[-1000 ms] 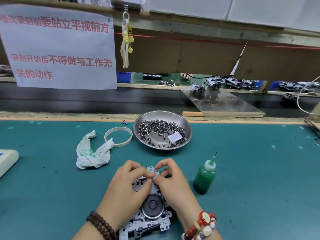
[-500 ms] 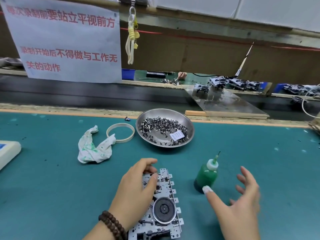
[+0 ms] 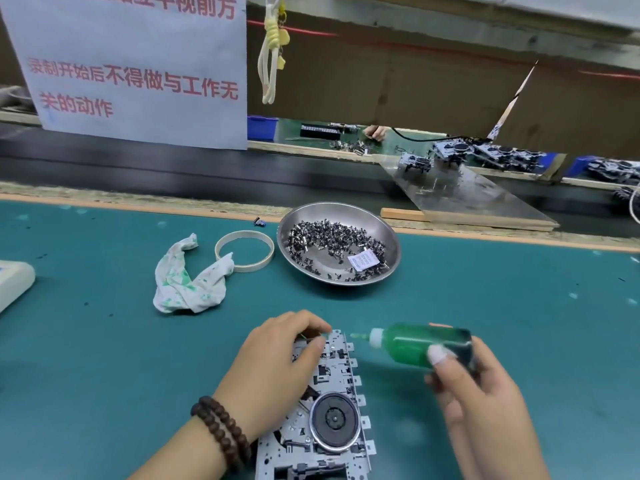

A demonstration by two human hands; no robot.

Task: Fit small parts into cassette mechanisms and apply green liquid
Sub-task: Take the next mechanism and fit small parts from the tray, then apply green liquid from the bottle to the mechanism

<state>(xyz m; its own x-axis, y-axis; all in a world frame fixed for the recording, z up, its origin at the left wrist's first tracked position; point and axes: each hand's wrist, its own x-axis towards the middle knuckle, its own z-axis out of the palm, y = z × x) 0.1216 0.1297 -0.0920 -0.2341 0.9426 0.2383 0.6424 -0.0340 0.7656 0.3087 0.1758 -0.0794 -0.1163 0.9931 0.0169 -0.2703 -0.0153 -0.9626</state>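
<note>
Right hand: right hand [image 3: 485, 403] holds the bottle [image 3: 420, 344] with fingers curled round it and the thumb pressed on its side.
Bottle: lies tipped on its side in the air, full of green liquid, with its thin tip [image 3: 358, 336] pointing left at the far end of the mechanism [image 3: 325, 403].
Left hand: left hand [image 3: 277, 368] rests on the left side of the mechanism, fingers bent down onto its far end. I cannot tell if the fingertips pinch a small part there.
Mechanism: a flat grey metal plate on the mat [image 3: 104, 375], between the two hands. The round black wheel [image 3: 334, 422] on it sits just right of the left wrist.
Bracelet: dark beads [image 3: 221, 431] go round the left wrist.
Bowl: a shiny metal bowl [image 3: 287, 230] sits past both hands, far from the fingers. It holds many small dark parts [image 3: 329, 237] and a little white paper tag [image 3: 362, 260].
Rag: a white rag [image 3: 187, 282] with green spots lies past the left hand and off to its left.
Ring: a pale ring [image 3: 244, 251] lies on the mat, touching the rag's far end, just left of the bowl.
Box: a white box corner [image 3: 14, 282] shows far left of the left hand.
Sign: a white paper sign [image 3: 138, 71] with red writing hangs high above the mat, far past the left hand.
Belt: a long dark belt [image 3: 173, 171] runs across behind the mat.
</note>
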